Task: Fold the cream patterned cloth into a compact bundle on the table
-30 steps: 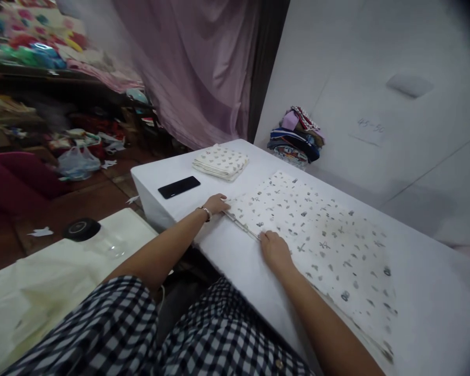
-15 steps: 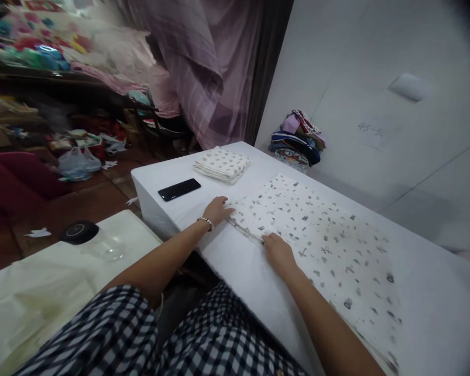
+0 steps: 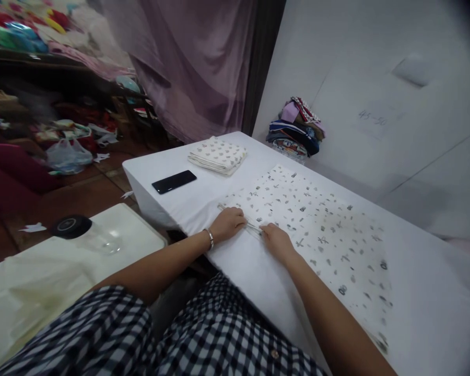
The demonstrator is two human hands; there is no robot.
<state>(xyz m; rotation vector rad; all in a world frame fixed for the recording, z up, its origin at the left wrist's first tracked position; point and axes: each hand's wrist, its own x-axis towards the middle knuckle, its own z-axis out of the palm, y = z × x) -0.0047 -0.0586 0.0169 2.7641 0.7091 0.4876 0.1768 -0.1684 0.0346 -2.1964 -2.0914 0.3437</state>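
Nearest, a garment [image 3: 235, 329] in black-and-white check, soft weave, gathered folds, one round button. At left, a pale stand [image 3: 131, 222] with smooth top and rounded corner, bearing a crumpled, translucent sheet [image 3: 43, 297] and a clear vessel [image 3: 107, 243] with a round black lid [image 3: 71, 226]. Left hand [image 3: 227, 224], a metallic bracelet [image 3: 209, 238] at the wrist: fingers together, bent over the near edge of the cloth; thumb hidden, so a pinch cannot be told. Right hand [image 3: 277, 241], just beside it: fingers together, curled, tips on the same edge; grip likewise cannot be told. Printed cloth [image 3: 329, 235]: white, thin, spread flat as a long panel on the table, small grey motifs scattered, near edge layered and slightly rumpled. Table [image 3: 423, 303]: draped in smooth white fabric. Beyond the left hand, a phone [image 3: 174, 181], flat glossy black slab; farther, folded cloth [image 3: 218, 156], cream, grey-patterned, a soft layered block. Farther still, a heaped stack of folded textiles [image 3: 295, 130], mixed colours, against a smooth white wall [image 3: 356, 62]; beside it, a mauve curtain [image 3: 203, 62], thin, in loose folds.
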